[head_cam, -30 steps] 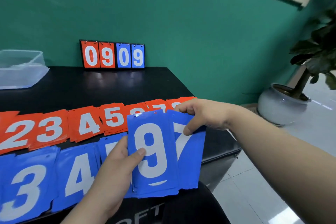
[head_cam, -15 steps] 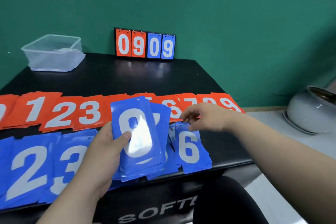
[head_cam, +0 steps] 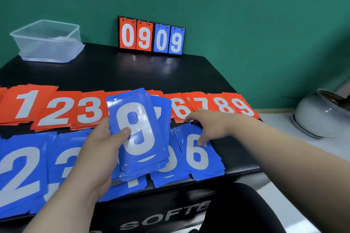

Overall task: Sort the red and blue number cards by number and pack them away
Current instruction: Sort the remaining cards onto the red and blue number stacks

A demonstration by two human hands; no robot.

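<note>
A row of red number card piles [head_cam: 56, 108] runs across the black table [head_cam: 132, 70], showing 1, 2, 3, then 6, 7, 8, 9. In front lies a row of blue piles [head_cam: 20, 172] showing 2 and 3. My left hand [head_cam: 98, 155] is shut on a fanned stack of blue cards [head_cam: 138, 130] with a 9 on top, held above the row's middle. My right hand [head_cam: 210, 128] rests fingers down on the blue 6 pile [head_cam: 200, 159], thumb on the digit. The piles under the held stack are mostly hidden.
A clear plastic box [head_cam: 49, 41] stands at the table's back left. A flip scoreboard [head_cam: 151, 36] reading 0909 leans against the green wall. A grey ceramic pot [head_cam: 320, 115] sits on the floor to the right, past the table's edge.
My right hand let go of the blue 7 in the held stack and came down on the blue 6 pile. The view turned left, bringing in the box and more red cards.
</note>
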